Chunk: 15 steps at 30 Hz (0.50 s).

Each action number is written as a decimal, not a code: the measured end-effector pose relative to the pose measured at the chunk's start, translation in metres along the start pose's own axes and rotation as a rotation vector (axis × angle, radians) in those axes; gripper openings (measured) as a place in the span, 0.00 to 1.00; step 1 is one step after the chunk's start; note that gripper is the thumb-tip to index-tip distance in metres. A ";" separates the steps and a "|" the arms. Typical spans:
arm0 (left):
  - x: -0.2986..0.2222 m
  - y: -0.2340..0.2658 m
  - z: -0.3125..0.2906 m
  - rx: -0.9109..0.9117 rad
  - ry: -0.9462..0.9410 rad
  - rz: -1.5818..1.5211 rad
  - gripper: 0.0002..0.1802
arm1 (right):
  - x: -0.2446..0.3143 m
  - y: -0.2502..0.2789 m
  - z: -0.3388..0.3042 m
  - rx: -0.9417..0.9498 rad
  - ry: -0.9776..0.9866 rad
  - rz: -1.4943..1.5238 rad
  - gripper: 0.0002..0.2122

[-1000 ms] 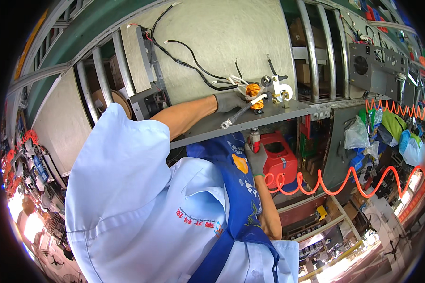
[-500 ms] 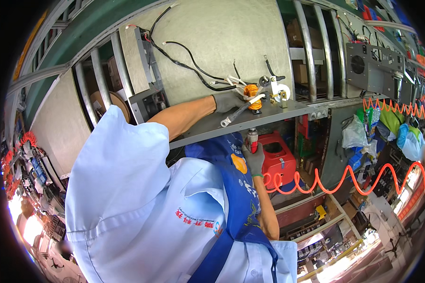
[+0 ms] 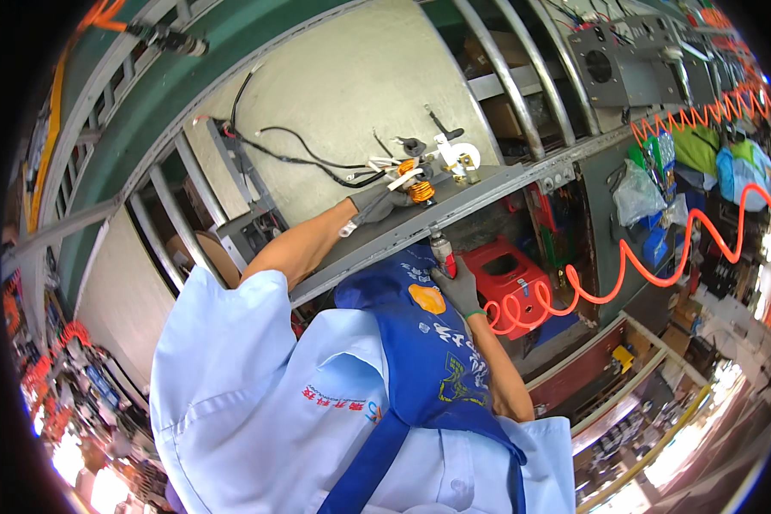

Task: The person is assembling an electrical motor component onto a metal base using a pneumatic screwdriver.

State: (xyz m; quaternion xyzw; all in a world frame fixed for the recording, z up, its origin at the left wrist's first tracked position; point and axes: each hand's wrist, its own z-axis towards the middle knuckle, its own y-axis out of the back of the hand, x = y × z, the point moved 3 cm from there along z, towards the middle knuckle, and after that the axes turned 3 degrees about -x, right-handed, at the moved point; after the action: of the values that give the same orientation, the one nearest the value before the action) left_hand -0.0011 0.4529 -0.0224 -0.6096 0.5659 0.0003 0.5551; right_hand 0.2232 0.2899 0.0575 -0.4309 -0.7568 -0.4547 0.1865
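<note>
My left hand point(image 3: 380, 206), in a grey glove, is closed against the orange copper coil point(image 3: 419, 191), its fingertips partly hidden by the coil and wires. White and black leads run off the coil, which sits on a dark metal panel point(image 3: 480, 194). One lead ends in a bare metal lug point(image 3: 348, 230) beside my left wrist. Below the panel's front edge, my right hand point(image 3: 460, 289), also gloved, is wrapped round a red and silver air tool point(image 3: 443, 250). The tool's tip points up at the panel's edge. Just right of the coil stands a white round part point(image 3: 463, 158) on a brass-coloured bracket.
Metal rollers point(image 3: 512, 79) flank the pale board point(image 3: 317, 103) under the panel. A coiled orange hose point(image 3: 634, 272) stretches across the right side. A red plastic stool point(image 3: 507, 276) stands below the bench. A grey metal housing point(image 3: 625, 64) sits further along the line at the right.
The view has turned and shifted, so the bench looks more tilted. The lug lead now lies nearer my left wrist. Both hands keep their places at the coil and the air tool.
</note>
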 end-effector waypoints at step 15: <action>0.015 0.052 0.051 -0.143 0.104 0.663 0.13 | 0.020 0.025 0.001 0.120 -0.075 -0.093 0.22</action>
State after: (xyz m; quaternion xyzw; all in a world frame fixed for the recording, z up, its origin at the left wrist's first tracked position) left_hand 0.0003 0.4899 -0.0865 -0.4293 0.7592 0.1894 0.4510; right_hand 0.2329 0.3056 0.0842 -0.4002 -0.8083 -0.4003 0.1623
